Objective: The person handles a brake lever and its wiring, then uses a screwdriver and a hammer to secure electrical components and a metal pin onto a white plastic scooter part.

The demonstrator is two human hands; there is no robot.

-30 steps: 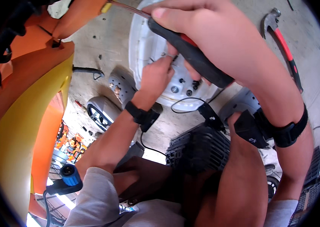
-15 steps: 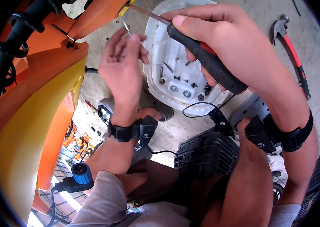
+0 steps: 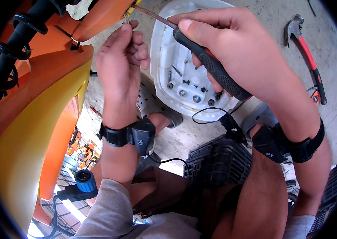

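Clearly the orange and yellow body panel (image 3: 37, 119) fills the nine o'clock side, while the white housing (image 3: 164, 47), holding bolts and small fittings, lies at twelve o'clock on the floor. The right hand (image 3: 232, 51) grips a black-handled screwdriver (image 3: 212, 71) pointed toward eleven o'clock; the left hand (image 3: 122, 59) pinches a small screw (image 3: 126, 18).

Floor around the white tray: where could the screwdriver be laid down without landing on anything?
Bare concrete lies between the white tray and the red-handled hammer. A smaller strip sits below the tray, crossed by a black cable. Left is crowded by the orange-yellow body panel; lower right by the black ribbed part.
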